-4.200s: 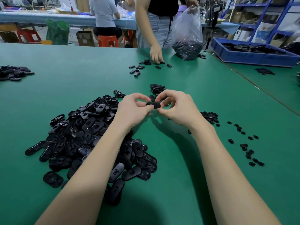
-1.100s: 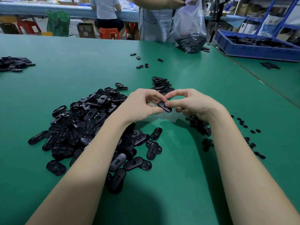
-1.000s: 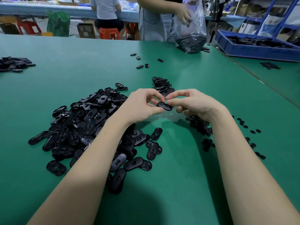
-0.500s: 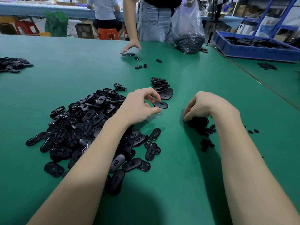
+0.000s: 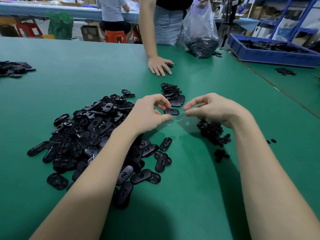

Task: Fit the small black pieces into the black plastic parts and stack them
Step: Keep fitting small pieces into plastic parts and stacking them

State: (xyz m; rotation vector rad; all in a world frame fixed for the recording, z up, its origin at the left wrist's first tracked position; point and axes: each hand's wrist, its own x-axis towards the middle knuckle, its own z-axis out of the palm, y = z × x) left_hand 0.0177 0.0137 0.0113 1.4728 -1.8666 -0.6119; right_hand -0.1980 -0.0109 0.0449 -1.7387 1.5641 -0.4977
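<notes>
Head view shows the left hand (image 5: 149, 113) pinching one oval black plastic part (image 5: 171, 111) by its near end, thumb below and fingertips above, so the part lies level above the green table (image 5: 86, 66). Its centre slot looks open, though that is hard to tell. Just beside the part's free end, the right hand (image 5: 214, 108) brings thumb and forefinger close together; I cannot tell whether a small black piece sits between them, as nothing dark shows there. Under the right hand's curled back fingers lies the heap of small black pieces (image 5: 213, 130). Beyond both sets of fingertips stands the short stack of finished parts (image 5: 173, 96). Behind the left wrist spreads the big pile of unfitted parts (image 5: 90, 134).

Judging by this, the task is early: the stack is small, the pile large, so most parts remain to be fitted and stacked. The part in hand probably awaits its insert.

Across the table another person's hand (image 5: 160, 66) rests flat, beside a clear bag of parts (image 5: 200, 37).
</notes>
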